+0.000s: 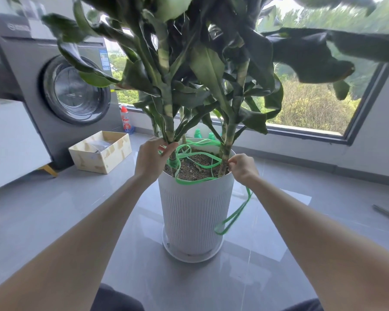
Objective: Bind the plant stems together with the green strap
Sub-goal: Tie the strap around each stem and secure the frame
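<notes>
Green strap (pixel 202 166) is pinched by left hand (pixel 152 158) at left stem (pixel 170 129), by right hand (pixel 243 168) beside right stem (pixel 228 140). Slack should be drawn in evenly, stems kept unbruised.

The back of the left hand (pixel 149 161) hides from us its fingertips at the stem (pixel 170 129). The green strap (pixel 174 163) vanishes behind the right hand (pixel 243 168). Upper leaves (pixel 211 63) blur and leave the top edge; we cannot read the bottle (pixel 125 120) label.
</notes>
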Demonstrator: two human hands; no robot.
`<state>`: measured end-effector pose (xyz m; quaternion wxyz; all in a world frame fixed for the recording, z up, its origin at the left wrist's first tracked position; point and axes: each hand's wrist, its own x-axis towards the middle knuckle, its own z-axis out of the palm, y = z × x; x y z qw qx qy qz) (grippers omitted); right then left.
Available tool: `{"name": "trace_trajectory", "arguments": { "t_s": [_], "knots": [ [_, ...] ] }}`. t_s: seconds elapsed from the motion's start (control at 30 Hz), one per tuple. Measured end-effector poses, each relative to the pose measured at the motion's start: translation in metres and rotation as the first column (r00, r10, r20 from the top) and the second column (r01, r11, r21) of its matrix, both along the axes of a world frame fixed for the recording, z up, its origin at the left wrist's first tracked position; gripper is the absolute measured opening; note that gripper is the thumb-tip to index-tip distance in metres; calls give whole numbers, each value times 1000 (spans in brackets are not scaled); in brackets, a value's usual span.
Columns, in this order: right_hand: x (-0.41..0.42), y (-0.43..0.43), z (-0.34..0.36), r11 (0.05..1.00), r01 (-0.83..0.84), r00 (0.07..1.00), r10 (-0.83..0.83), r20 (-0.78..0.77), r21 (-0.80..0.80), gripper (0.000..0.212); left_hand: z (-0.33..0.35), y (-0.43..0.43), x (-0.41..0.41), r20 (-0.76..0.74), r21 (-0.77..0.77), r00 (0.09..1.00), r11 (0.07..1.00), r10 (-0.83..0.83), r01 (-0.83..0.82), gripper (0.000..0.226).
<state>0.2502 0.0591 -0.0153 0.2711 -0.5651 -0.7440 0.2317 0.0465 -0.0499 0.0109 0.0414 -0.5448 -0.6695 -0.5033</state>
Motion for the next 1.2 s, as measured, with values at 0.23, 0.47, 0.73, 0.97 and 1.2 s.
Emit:
{"name": "trace_trajectory", "arguments": {
  "t_s": [0.23, 0.47, 0.73, 0.97, 1.2],
  "knots": [
    [-1, 1, 11, 1000, 9, 999, -8, -50, 8, 25, 0, 1, 1, 3, -8, 1000, 1000, 6, -6, 27],
    [10, -9, 26, 987, -151, 988, 153, -27, 44, 30, 0, 1, 2, 26, -25, 1000, 1000, 3, -2, 29],
    [14, -12, 17, 983, -131, 988, 140, -66, 129, 24, 5, -5, 4, 29, 25, 1000, 1000, 5, -6, 25],
    [14, -14, 10, 982, -88, 987, 108, -115, 167, 19, 6, -5, 8, 19, 58, 1000, 998, 20, -21, 24],
    [9, -14, 3, 978, -3, 995, 24, -98, 211, 18, 7, -4, 9, -7, 63, 1000, 998, 21, -21, 23]
  ]
}}
